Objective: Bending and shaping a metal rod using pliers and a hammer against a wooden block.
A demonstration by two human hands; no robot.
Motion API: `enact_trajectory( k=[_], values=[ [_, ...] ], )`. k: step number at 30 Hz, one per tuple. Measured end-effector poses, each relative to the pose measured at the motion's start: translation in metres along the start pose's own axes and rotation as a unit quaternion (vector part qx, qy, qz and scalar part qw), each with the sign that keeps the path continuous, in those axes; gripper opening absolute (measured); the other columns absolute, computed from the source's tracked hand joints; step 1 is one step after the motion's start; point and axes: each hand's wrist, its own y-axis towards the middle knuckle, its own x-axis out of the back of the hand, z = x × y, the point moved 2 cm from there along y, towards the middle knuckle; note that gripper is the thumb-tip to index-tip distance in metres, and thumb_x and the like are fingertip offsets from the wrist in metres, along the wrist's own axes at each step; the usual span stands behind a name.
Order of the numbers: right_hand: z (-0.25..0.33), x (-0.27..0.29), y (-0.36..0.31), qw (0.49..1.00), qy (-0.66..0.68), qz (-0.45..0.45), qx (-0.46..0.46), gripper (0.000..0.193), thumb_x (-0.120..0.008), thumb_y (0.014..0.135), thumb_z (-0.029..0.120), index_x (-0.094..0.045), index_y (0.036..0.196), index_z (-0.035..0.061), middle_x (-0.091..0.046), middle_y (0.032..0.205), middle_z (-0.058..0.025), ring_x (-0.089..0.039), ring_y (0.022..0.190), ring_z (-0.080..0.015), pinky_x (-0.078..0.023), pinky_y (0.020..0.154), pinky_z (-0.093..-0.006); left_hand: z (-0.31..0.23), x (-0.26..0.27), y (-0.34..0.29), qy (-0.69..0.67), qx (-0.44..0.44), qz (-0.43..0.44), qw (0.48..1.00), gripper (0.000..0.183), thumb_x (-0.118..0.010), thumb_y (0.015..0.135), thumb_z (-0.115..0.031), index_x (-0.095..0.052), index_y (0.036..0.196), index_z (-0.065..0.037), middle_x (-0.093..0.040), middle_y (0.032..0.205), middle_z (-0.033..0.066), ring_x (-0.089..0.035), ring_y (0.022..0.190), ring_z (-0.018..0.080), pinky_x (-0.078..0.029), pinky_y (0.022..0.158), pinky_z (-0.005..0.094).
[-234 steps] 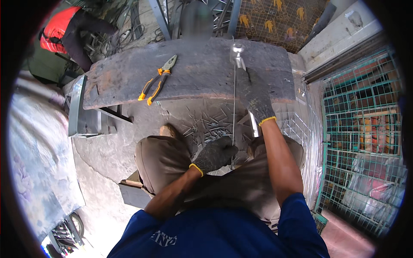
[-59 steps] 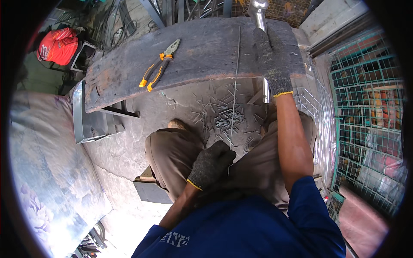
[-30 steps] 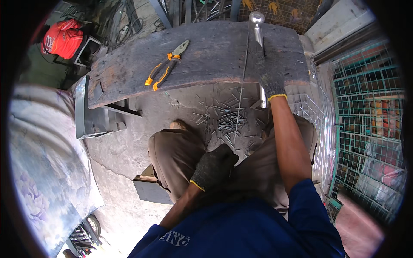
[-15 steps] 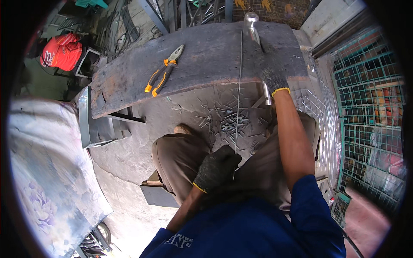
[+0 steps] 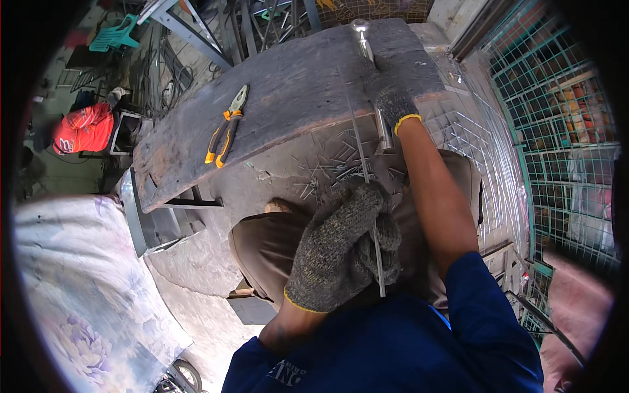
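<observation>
My left hand (image 5: 344,249), in a dark grey knitted glove with a yellow cuff, is closed around a thin straight metal rod (image 5: 378,262). The rod runs from below my fist up toward the workbench board (image 5: 282,92); its far end is faint against the dark surface. My right hand (image 5: 392,95), gloved alike, is over the bench's near edge, wrapped round a shiny metal bar (image 5: 384,131) with a round knob (image 5: 360,26) at its far end. Its fingers are partly lost against the dark board. Pliers (image 5: 227,128) with orange and black handles lie on the board to the left.
Several short cut rod pieces (image 5: 327,167) are scattered on the floor under the bench. Longer rods (image 5: 468,141) lie at the right, beside a green wire mesh (image 5: 557,131). A flowered cloth (image 5: 85,281) hangs at the left. A red cloth (image 5: 85,128) and a green plastic chair (image 5: 114,34) are farther back.
My left hand has risen toward the camera, holding the rod. My right hand stays on the knobbed bar. The whole view has shifted, so the bench and pliers appear farther left.
</observation>
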Motion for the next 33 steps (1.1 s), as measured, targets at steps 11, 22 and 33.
enact_trajectory(
  k=[11, 22, 33],
  values=[
    [-0.002, -0.001, 0.006, 1.000, -0.018, -0.005, 0.018, 0.032, -0.054, 0.098, 0.031, -0.063, 0.104, 0.0009, -0.067, 0.087, -0.0176, -0.064, 0.075, -0.0289, -0.050, 0.069, -0.0394, -0.009, -0.019, 0.015, -0.079, -0.003, 0.097, 0.992, 0.032, -0.058, 0.099, -0.024, -0.058, 0.126, -0.006, -0.066, 0.095, 0.0066, -0.066, 0.079, 0.0171, -0.056, 0.060, 0.0320],
    [-0.031, -0.013, 0.015, 0.917, 0.383, 0.107, -0.017, 0.028, -0.050, 0.102, 0.029, -0.063, 0.108, 0.0050, -0.057, 0.075, 0.0043, -0.049, 0.059, -0.0053, -0.039, 0.050, -0.0229, 0.000, 0.003, 0.008, 0.098, -0.012, -0.071, 0.993, 0.028, -0.058, 0.099, -0.024, -0.057, 0.120, -0.007, -0.062, 0.095, 0.0038, -0.058, 0.066, 0.0139, -0.048, 0.058, 0.0308],
    [0.004, -0.004, -0.007, 0.997, 0.060, 0.032, -0.025, 0.037, -0.052, 0.099, 0.039, -0.058, 0.094, 0.0034, -0.052, 0.060, -0.0035, -0.051, 0.047, -0.0141, -0.039, 0.042, -0.0324, 0.012, 0.068, 0.018, 0.655, -0.153, 0.022, 0.740, 0.023, -0.059, 0.093, -0.020, -0.062, 0.109, -0.003, -0.059, 0.104, 0.0122, -0.061, 0.099, 0.0271, -0.050, 0.085, 0.0349]
  ],
)
